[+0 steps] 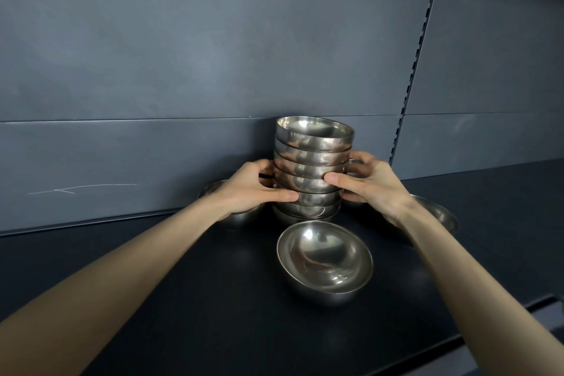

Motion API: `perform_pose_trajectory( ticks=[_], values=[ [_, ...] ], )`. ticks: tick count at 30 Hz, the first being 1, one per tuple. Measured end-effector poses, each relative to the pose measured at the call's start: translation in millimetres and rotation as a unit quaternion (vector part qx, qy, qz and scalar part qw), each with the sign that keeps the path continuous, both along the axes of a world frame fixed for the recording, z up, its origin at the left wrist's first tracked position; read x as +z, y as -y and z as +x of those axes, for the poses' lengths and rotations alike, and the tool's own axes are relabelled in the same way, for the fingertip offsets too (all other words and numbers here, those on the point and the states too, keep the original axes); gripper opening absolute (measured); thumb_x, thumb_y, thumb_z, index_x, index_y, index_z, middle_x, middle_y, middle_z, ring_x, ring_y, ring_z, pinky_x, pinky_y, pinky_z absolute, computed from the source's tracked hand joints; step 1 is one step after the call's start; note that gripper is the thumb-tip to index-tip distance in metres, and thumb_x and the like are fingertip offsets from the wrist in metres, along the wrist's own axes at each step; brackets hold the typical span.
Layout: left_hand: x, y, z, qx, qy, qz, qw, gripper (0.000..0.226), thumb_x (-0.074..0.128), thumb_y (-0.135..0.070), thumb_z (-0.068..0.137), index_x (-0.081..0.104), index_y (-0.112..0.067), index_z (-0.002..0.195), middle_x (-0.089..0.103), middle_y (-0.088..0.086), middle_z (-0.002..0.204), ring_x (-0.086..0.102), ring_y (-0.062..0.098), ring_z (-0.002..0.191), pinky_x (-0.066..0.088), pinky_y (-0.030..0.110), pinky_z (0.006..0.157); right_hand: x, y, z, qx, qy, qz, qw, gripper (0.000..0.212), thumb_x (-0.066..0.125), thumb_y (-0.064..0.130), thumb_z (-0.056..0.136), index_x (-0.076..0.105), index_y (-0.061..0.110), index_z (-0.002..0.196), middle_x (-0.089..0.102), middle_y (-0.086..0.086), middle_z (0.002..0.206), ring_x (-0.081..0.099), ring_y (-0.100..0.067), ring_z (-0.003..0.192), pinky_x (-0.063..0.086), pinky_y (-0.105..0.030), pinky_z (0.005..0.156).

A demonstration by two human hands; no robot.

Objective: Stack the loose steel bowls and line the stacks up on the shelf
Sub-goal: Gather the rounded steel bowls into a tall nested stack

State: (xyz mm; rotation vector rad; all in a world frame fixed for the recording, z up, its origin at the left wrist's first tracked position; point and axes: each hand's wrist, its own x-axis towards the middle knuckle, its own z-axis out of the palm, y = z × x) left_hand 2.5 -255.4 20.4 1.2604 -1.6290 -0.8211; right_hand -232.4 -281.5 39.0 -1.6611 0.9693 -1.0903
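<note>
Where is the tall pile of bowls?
Head view, centre: the stack of steel bowls stands between the left hand and right hand, behind a loose bowl.

A dull blue-grey back panel (183,40) was seen behind a dark matt shelf (213,299). The panel was crossed by a horizontal seam (122,121), marked by a pale scratch (76,188), and divided at the right by a slotted upright (418,55).

Bowls (314,162) shiny silver steel, shelf (213,299) black, back panel (183,55) grey-blue
</note>
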Motion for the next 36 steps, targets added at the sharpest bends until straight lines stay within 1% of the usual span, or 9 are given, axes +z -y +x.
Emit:
perform_pose_trajectory(
  ticks=[4,7,10,13,18,25,28,33,36],
  values=[
    [-0.7,-0.6,-0.2,0.001,0.013,0.002,1.000,0.058,0.087,-0.014,0.064,0.058,-0.021,0.113,0.069,-0.008,0.105,0.066,0.004,0.098,0.052,0.019,0.086,-0.3,0.4,-1.3,0.011,0.001,0.004,1.000,0.074,0.083,0.034,0.054,0.055,0.021,0.120,0.071,0.003,0.110,0.070,-0.007,0.095,0.058,-0.030,0.081],
    [-2.7,-0.9,0.0,0.006,0.019,-0.005,1.000,0.062,0.088,-0.012,0.062,0.057,-0.017,0.115,0.069,-0.005,0.106,0.066,0.005,0.098,0.052,0.020,0.086,0.3,1.0,-1.2,0.016,-0.002,-0.001,1.000,0.073,0.085,0.034,0.049,0.056,0.025,0.114,0.071,0.003,0.109,0.070,-0.008,0.095,0.058,-0.031,0.081],
    [-4.9,-1.0,0.3,0.008,0.012,-0.007,1.000,0.064,0.088,-0.009,0.062,0.056,-0.014,0.118,0.069,-0.004,0.106,0.066,0.005,0.096,0.052,0.019,0.085,0.0,1.7,-0.3,0.008,-0.001,-0.006,1.000,0.081,0.086,0.033,0.048,0.054,0.021,0.122,0.070,0.003,0.109,0.070,-0.011,0.097,0.058,-0.034,0.082],
    [-6.6,-1.3,0.2,0.009,0.012,-0.010,1.000,0.071,0.088,-0.010,0.061,0.054,-0.013,0.123,0.068,-0.007,0.107,0.065,-0.001,0.095,0.051,0.014,0.082,-0.4,1.3,-0.4,0.007,0.000,-0.010,1.000,0.085,0.086,0.034,0.046,0.054,0.020,0.123,0.070,0.003,0.110,0.070,-0.012,0.097,0.058,-0.034,0.081],
    [-9.2,-2.8,1.0,0.010,0.018,-0.015,1.000,0.078,0.089,-0.013,0.061,0.051,-0.011,0.129,0.066,-0.007,0.115,0.062,0.001,0.106,0.049,0.020,0.093,0.0,1.0,0.8,0.004,0.001,-0.016,1.000,0.085,0.086,0.035,0.045,0.055,0.022,0.122,0.070,0.003,0.109,0.070,-0.011,0.096,0.058,-0.034,0.081],
    [-8.0,-1.6,1.7,0.010,0.022,-0.020,1.000,0.066,0.089,-0.015,0.061,0.056,-0.019,0.118,0.070,-0.007,0.107,0.066,0.001,0.098,0.052,0.020,0.087,-2.4,1.5,0.7,0.008,0.012,-0.019,1.000,0.065,0.086,0.029,0.050,0.057,0.030,0.109,0.071,0.006,0.104,0.071,-0.008,0.090,0.059,-0.028,0.076],
    [-7.1,-1.3,1.9,0.010,0.022,-0.017,1.000,0.063,0.088,-0.015,0.061,0.058,-0.019,0.117,0.070,-0.006,0.106,0.067,0.003,0.096,0.052,0.021,0.085,-3.0,2.9,0.7,0.009,0.015,-0.018,1.000,0.062,0.086,0.023,0.056,0.056,0.029,0.111,0.071,0.006,0.103,0.071,-0.006,0.089,0.059,-0.026,0.073],
    [-4.8,-2.7,0.3,0.006,0.018,-0.011,1.000,0.059,0.086,-0.010,0.064,0.057,-0.016,0.116,0.070,-0.004,0.104,0.067,-0.001,0.091,0.051,0.015,0.078,-2.3,3.5,0.7,0.015,0.019,-0.017,1.000,0.059,0.085,0.029,0.049,0.056,0.034,0.101,0.073,0.010,0.094,0.071,-0.003,0.085,0.059,-0.022,0.068],
    [-2.9,-3.3,-0.5,0.002,0.017,-0.008,1.000,0.056,0.085,-0.006,0.066,0.057,-0.014,0.115,0.069,-0.004,0.102,0.067,-0.003,0.087,0.051,0.012,0.075,-2.7,3.1,0.7,0.017,0.022,-0.017,0.999,0.060,0.085,0.028,0.049,0.056,0.033,0.101,0.072,0.010,0.095,0.071,-0.004,0.086,0.058,-0.022,0.066]
  ],
)
